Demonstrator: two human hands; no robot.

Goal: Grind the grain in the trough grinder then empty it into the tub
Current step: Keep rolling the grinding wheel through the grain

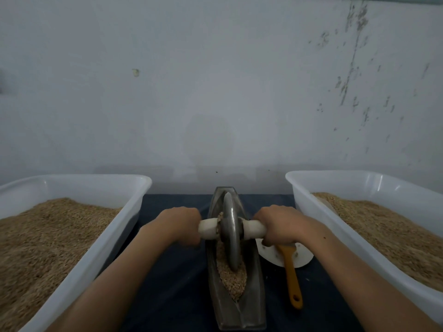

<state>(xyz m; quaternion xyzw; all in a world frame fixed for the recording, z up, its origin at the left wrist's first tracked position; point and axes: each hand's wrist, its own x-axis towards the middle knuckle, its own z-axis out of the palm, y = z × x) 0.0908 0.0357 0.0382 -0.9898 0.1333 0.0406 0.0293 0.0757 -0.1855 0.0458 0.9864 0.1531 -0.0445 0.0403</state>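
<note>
Here both hands (pixel 178 225) (pixel 280 224) grip the wheel's axle (pixel 253 228) over the trough grinder (pixel 249 305).

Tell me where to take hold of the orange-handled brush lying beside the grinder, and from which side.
Grip the orange-handled brush by its handle's near end, coming from above on the near side. The handle lies flat pointing toward the person, free on the dark cloth, while its head sits under the right hand on the white disc.
</note>
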